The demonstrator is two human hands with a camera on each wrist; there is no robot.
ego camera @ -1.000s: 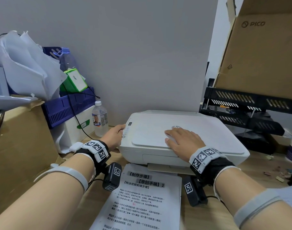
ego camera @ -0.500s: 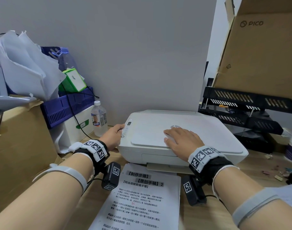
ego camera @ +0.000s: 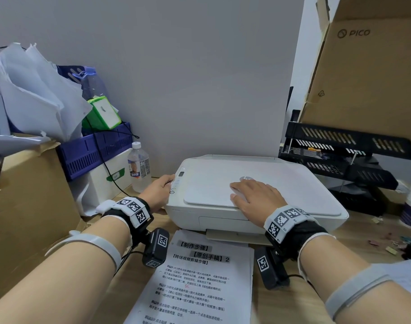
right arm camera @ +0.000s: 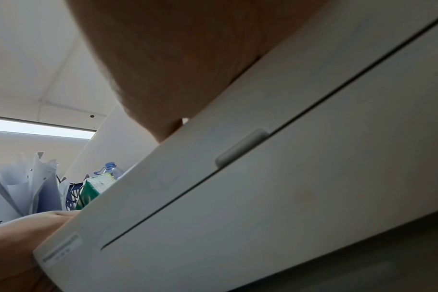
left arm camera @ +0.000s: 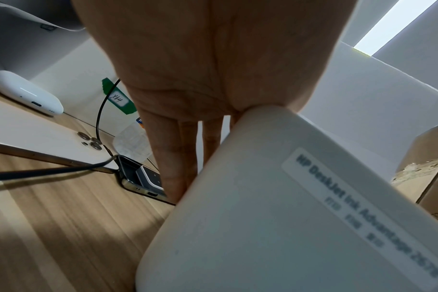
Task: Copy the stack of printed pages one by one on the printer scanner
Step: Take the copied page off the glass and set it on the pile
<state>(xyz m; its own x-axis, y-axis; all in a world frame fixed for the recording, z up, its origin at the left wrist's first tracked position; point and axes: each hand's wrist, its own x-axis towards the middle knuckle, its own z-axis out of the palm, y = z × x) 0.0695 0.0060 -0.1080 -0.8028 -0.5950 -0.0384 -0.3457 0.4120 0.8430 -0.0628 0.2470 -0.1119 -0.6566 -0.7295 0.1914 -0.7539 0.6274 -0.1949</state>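
The white printer (ego camera: 253, 195) stands on the counter (ego camera: 354, 242) with its lid (ego camera: 223, 183) closed. The right hand (ego camera: 255, 197) lies flat on the lid, fingers straight. The left hand (ego camera: 161, 192) rests against the printer's left side, thumb on the button panel and fingers straight down along the wall. The stack of printed pages (ego camera: 199, 284) lies on the counter between the two wrists, just in front of the printer, and neither hand touches it.

The printed page (ego camera: 195, 284) runs off the bottom edge of the head view — its small text unreadable. The printer (left arm camera: 275, 217) label blurs at lower right in the left wrist view — the left hand (left arm camera: 208, 65) hides its fingertips behind that corner.
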